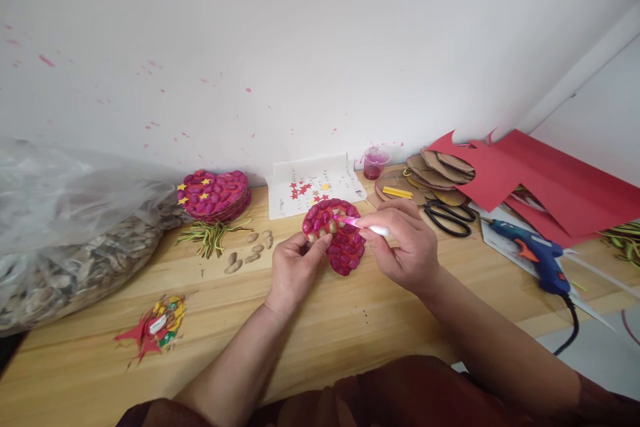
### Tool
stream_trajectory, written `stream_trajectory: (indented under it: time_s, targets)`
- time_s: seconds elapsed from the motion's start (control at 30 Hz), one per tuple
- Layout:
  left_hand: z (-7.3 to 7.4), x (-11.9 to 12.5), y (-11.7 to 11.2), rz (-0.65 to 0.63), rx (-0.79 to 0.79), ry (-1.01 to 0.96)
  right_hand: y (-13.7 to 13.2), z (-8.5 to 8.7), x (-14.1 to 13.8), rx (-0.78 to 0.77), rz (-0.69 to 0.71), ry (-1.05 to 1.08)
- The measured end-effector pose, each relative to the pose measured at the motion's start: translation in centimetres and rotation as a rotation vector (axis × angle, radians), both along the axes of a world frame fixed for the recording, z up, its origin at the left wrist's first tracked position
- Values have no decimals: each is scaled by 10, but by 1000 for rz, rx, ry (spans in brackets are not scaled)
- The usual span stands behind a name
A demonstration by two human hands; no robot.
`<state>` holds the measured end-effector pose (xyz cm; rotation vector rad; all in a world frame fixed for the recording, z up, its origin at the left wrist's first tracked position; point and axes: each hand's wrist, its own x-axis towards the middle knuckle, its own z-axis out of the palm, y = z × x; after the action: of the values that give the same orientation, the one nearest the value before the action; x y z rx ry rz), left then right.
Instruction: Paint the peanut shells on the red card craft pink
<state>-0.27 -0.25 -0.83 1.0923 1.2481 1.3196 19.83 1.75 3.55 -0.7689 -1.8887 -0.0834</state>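
Note:
My left hand is closed on the lower left edge of a round disc covered in peanuts in the shell. Most of its peanuts are painted magenta; a few near my thumb are still plain tan. Between the fingers of my right hand is a paintbrush with a white handle. Its pink-stained tip meets the peanuts at the disc's upper middle. Several loose unpainted peanuts lie on the table to the left of the disc.
Finished-looking magenta discs are stacked at the back left beside a plastic bag of peanuts. A cup of magenta paint stands by the wall. Scissors, red paper and a glue gun lie right.

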Motion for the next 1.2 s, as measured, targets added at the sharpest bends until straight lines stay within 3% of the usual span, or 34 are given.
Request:
stream_trajectory:
  time_s: [0.93,1.2]
  targets:
    - [0,0,-1,-10,-38,-30,1,0,-1,3,-2,-35]
    - [5,2,1,23,-126,-200,2,0,0,-25,-8,14]
